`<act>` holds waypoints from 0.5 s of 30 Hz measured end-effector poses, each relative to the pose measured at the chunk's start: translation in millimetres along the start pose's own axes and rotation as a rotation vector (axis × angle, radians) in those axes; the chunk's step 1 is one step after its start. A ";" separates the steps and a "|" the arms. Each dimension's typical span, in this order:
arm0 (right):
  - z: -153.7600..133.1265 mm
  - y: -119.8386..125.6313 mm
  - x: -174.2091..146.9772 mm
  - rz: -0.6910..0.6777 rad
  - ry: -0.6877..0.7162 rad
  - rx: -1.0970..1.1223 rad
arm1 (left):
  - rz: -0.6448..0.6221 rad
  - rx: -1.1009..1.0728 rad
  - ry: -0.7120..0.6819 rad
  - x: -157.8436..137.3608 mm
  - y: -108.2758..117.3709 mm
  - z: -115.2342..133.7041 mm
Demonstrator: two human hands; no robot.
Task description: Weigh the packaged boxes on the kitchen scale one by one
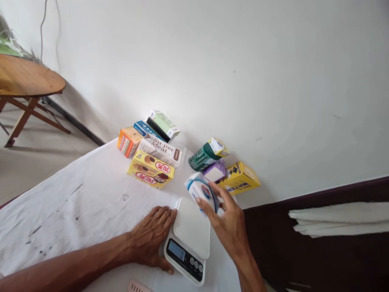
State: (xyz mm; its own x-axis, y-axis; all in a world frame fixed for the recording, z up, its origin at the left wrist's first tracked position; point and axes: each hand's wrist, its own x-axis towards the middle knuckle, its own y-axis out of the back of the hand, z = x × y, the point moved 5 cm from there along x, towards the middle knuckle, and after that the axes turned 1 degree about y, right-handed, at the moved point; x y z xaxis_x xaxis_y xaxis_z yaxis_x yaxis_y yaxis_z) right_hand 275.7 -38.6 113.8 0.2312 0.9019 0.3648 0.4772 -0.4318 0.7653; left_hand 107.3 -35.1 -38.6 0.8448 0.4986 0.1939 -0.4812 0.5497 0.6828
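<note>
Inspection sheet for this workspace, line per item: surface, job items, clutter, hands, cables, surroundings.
Surface: white tablecloth, wrinkled, with dark marks on the left.
Job items: kitchen scale, display digits too small to read; white-and-blue box held at the scale's far end, contact with the platform unclear.
Clutter: left group includes orange box, Su-per Meal box and yellow snack box; right group includes green canister, purple pack and yellow WATER box.
Hands: left hand spread beside the scale; right hand grips the white-and-blue box.
Cables: thin cord hanging along the wall, upper left.
Surroundings: pale wall behind; round wooden table far left.
</note>
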 end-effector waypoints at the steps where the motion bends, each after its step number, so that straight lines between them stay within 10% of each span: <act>1: 12.3 2.6 -15.6 -0.021 -0.031 -0.025 | -0.016 0.007 0.007 0.5 2.5 2.0; 8: 54.1 -19.9 -92.3 -0.051 -0.081 -0.063 | -0.059 0.057 0.015 -0.3 9.2 9.7; 15: 52.6 -12.9 -100.0 -0.044 -0.049 -0.100 | -0.012 0.083 -0.012 -1.3 4.1 6.1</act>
State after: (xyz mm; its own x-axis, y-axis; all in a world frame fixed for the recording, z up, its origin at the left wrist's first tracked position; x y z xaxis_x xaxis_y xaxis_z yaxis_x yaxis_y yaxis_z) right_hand 291.0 -123.4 39.6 0.2538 0.9178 0.3053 0.4017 -0.3871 0.8299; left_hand 105.6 -37.5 -31.8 0.8533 0.4841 0.1937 -0.4507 0.4981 0.7408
